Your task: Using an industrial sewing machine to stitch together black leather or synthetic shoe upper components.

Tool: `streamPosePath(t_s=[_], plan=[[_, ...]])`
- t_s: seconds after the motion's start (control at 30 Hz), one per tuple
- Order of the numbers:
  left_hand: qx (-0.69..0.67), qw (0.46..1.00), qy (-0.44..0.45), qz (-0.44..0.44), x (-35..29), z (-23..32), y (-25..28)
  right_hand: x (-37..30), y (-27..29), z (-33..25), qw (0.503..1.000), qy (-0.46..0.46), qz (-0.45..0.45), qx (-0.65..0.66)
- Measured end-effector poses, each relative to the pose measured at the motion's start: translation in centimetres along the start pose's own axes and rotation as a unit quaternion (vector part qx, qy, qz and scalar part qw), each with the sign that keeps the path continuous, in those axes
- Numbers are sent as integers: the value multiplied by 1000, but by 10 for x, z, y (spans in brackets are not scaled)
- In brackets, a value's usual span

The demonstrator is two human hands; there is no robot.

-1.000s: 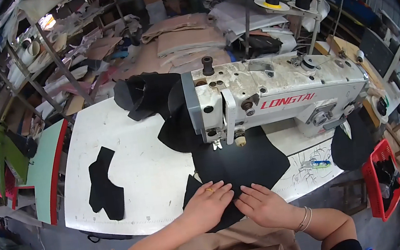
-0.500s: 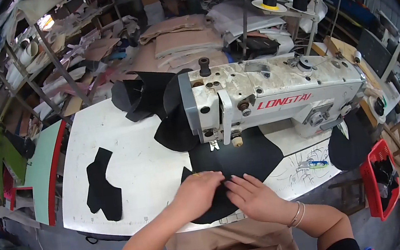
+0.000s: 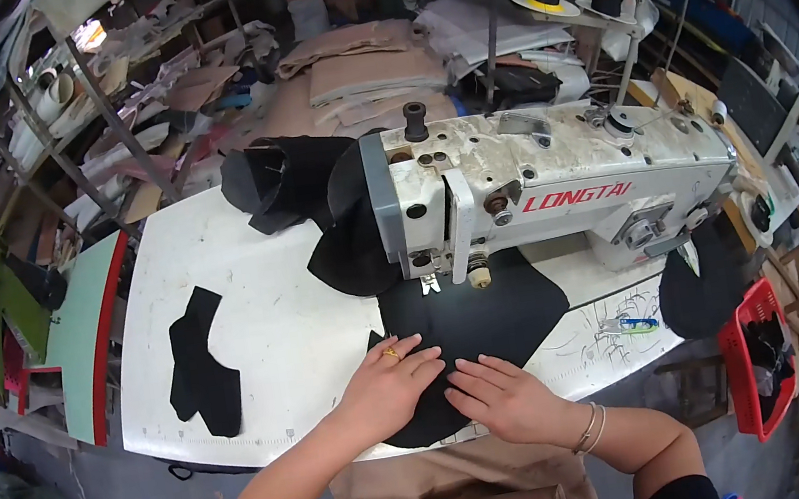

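Across the lower centre of the frame, resting left hand (image 3: 390, 389) and right hand (image 3: 512, 398) on black fabric (image 3: 503, 308) spread over the tabletop (image 3: 274, 332) and beneath the sewing machine (image 3: 562, 178), each lying flat with grip relaxed (no pinch visible). Now parted slightly, after nearly meeting half a second ago; apparently smoothing it flat.

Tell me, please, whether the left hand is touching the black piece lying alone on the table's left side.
Apart: the head view shows a stretch of white tabletop between the left hand and the black piece.
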State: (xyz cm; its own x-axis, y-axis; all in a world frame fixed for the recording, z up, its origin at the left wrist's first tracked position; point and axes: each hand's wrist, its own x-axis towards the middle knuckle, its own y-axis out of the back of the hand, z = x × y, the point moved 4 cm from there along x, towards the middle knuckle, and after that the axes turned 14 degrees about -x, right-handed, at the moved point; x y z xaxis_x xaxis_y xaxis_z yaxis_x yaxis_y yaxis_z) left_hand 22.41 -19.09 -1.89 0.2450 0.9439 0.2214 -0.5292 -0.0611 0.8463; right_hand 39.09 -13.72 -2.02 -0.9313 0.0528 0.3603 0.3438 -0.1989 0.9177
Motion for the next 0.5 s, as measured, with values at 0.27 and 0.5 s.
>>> streamPosePath(t_s=[0.27, 0.5], plan=[[-3, 1000, 3, -6, 7, -12, 2, 10, -2, 10, 1000, -2, -5, 2], [30, 999, 11, -18, 18, -22, 9, 18, -14, 19, 1000, 0, -3, -16]])
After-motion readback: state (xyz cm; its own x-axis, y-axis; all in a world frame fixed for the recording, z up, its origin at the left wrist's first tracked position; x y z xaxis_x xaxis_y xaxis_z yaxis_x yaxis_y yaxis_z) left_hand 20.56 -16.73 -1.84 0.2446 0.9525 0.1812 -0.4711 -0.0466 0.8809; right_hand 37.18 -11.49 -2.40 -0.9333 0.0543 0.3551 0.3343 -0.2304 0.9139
